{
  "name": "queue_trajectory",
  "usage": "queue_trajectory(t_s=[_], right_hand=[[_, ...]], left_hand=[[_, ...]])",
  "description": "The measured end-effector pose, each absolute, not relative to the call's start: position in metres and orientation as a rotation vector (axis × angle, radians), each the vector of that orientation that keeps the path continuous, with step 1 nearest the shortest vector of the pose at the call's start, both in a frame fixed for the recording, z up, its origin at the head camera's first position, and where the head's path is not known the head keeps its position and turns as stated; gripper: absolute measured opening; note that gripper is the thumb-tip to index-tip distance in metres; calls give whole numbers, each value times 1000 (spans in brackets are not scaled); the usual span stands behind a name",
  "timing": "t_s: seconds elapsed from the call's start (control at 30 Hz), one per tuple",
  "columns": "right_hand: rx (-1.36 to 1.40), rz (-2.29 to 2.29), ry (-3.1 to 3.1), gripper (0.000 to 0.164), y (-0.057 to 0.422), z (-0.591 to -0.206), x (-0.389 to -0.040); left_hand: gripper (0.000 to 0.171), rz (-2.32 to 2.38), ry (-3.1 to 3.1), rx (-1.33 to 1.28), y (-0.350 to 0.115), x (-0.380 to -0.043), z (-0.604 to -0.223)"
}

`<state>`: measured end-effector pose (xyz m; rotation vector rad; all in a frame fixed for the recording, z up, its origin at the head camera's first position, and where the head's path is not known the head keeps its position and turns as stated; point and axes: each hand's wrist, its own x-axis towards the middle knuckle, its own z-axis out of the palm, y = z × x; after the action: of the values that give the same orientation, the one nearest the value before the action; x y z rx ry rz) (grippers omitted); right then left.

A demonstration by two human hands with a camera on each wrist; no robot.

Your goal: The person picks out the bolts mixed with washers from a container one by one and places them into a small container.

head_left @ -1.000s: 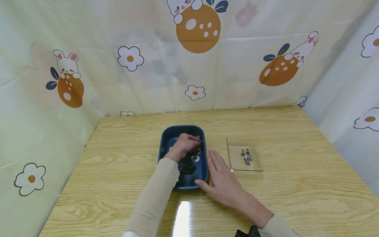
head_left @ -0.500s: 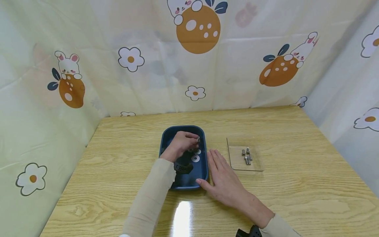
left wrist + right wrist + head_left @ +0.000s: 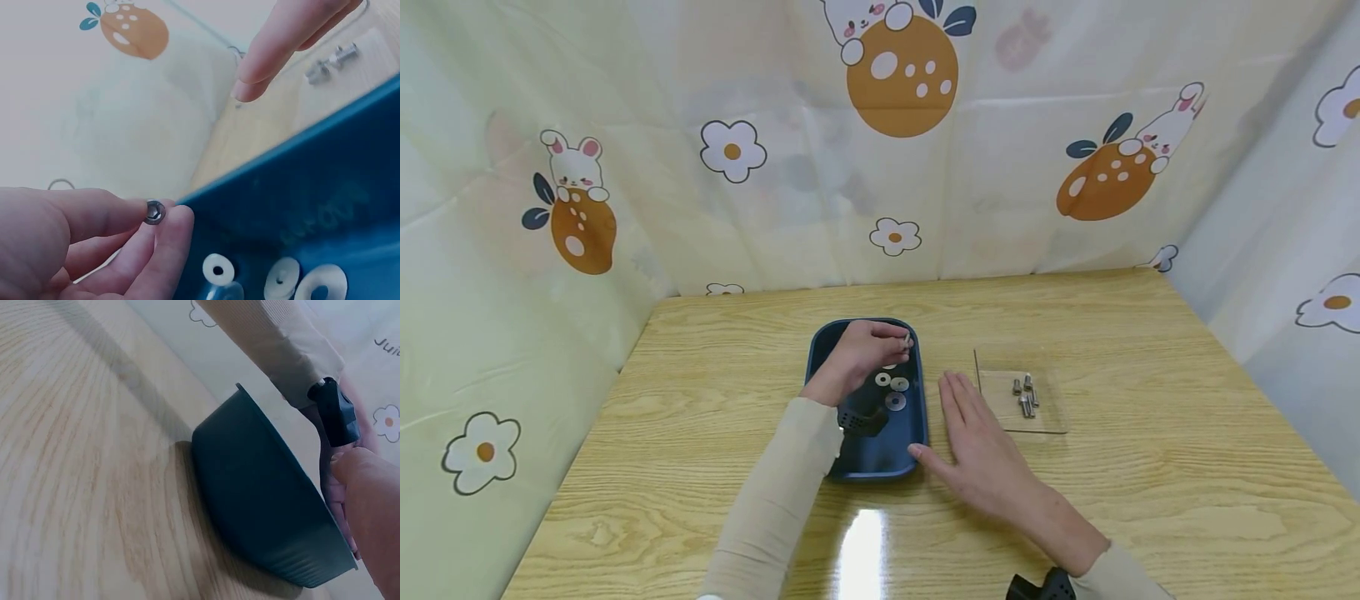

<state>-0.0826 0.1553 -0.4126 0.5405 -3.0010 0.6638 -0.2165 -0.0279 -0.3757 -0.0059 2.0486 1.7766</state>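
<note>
A dark blue tray (image 3: 858, 464) sits mid-table with several flat washers (image 3: 892, 391) lying in it. My left hand (image 3: 868, 350) hovers over the tray's far end and pinches a small metal nut (image 3: 154, 212) between thumb and fingertips. The same washers (image 3: 275, 284) show below it in the left wrist view. My right hand (image 3: 981, 442) lies flat and open on the table just right of the tray, thumb near its wall (image 3: 269, 506). A clear square plate (image 3: 1052, 421) to the right holds several small bolts (image 3: 1025, 397).
The wooden table (image 3: 1150, 467) is enclosed by a patterned curtain (image 3: 895, 142) at the back and both sides. A black wrist strap (image 3: 861, 421) sits on my left forearm over the tray.
My left hand has risen from the tray floor toward its far end, pinching the small nut. My right hand has slid a little to the right, away from the tray.
</note>
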Motion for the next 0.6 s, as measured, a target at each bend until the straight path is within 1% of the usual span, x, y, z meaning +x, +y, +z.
queue_trajectory(t_s=[0.2, 0.6], right_hand=[[494, 648, -2991, 98, 169, -410, -84], [416, 615, -2966, 97, 199, -410, -85]], left_hand=[[32, 1810, 1992, 39, -16, -215, -370], [30, 1797, 1967, 120, 8, -212, -363]])
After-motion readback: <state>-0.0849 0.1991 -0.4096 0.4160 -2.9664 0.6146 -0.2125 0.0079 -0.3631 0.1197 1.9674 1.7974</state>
